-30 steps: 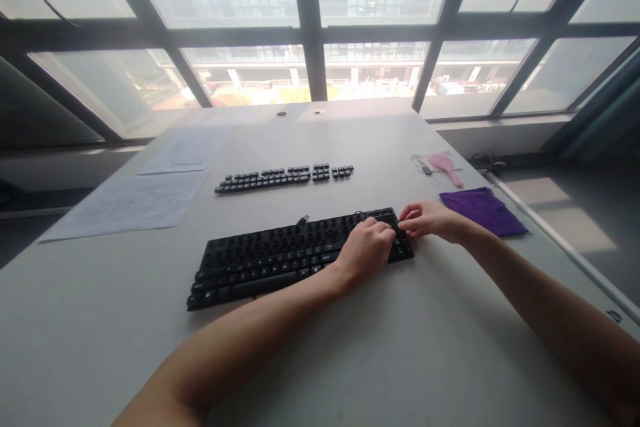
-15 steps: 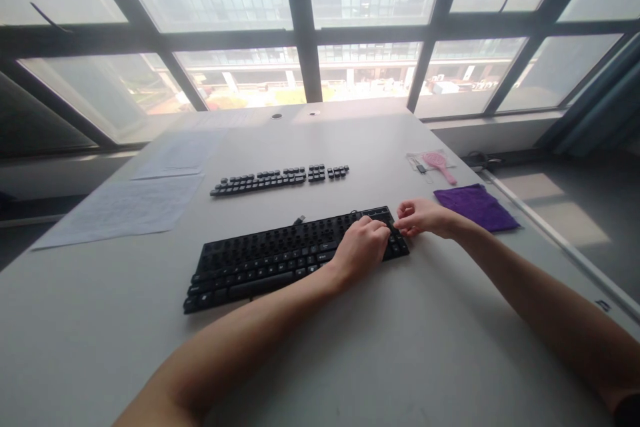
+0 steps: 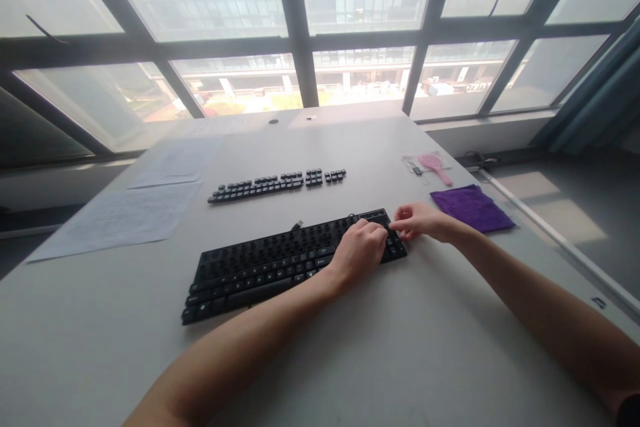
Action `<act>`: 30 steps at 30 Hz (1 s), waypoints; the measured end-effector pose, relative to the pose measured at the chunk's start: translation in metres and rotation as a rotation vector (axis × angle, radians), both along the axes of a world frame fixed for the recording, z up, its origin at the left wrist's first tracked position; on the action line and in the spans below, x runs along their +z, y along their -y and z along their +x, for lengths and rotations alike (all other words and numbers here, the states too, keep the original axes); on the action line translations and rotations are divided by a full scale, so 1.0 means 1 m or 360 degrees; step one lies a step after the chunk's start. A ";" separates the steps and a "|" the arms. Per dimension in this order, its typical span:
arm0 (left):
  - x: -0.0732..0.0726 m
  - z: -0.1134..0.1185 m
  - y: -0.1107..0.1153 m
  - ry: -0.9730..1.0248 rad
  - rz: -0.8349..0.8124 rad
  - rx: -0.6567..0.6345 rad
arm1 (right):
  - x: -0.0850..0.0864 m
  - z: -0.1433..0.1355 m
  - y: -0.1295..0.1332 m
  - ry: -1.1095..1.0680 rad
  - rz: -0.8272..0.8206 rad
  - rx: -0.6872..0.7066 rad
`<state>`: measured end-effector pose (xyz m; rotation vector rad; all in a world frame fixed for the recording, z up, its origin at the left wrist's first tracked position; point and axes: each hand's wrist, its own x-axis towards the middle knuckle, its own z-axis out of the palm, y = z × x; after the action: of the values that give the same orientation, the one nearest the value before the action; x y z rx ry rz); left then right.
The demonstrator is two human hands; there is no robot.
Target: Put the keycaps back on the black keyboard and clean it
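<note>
A black keyboard [image 3: 260, 263] lies at a slant on the white table, its lower rows fitted with keycaps and its upper rows bare. My left hand [image 3: 361, 247] rests over its right part, fingers curled down near the number pad, hiding the keys beneath. At the keyboard's right edge is my right hand [image 3: 415, 221], thumb and fingers drawn together in a pinch by the number pad. Whatever either hand has between its fingers is too small or hidden. Behind the keyboard, loose black keycaps [image 3: 260, 187] stand in rows.
Printed paper sheets [image 3: 115, 220] lie at the left. A pink brush-shaped object [image 3: 435, 165] rests on a clear bag at the right, beside a folded purple cloth [image 3: 473, 207]. A USB plug [image 3: 297, 225] shows behind the keyboard. Windows [image 3: 360, 0] rise beyond the white table [image 3: 350, 360].
The view has shifted slightly. My right hand's fingers have come a little closer to my left fingers over the number pad; the keyboard and loose keycaps appear unmoved on the table.
</note>
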<state>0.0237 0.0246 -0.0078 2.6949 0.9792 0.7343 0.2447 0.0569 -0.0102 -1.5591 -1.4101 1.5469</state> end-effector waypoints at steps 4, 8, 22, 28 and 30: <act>0.011 -0.002 0.000 0.0048 -0.0038 0.0034 | -0.002 -0.004 0.002 0.0088 0.0096 0.0026; 0.034 -0.029 0.000 0.0104 -0.0038 0.0127 | -0.001 -0.002 0.004 0.0217 0.0167 -0.0059; 0.048 -0.326 -0.045 0.0066 0.0043 0.1356 | 0.073 -0.120 0.007 0.0584 0.1270 0.0255; 0.027 -0.359 -0.096 -0.0036 0.0081 0.1433 | 0.066 -0.264 -0.054 0.0671 0.1747 0.0612; 0.018 -0.358 -0.107 -0.0054 0.0093 0.1437 | 0.059 -0.309 -0.073 0.0836 0.1783 0.0695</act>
<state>-0.3343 0.1320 0.0107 2.2120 2.2385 0.8354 -0.0640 0.1304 0.0484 -0.9554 -2.4104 0.2545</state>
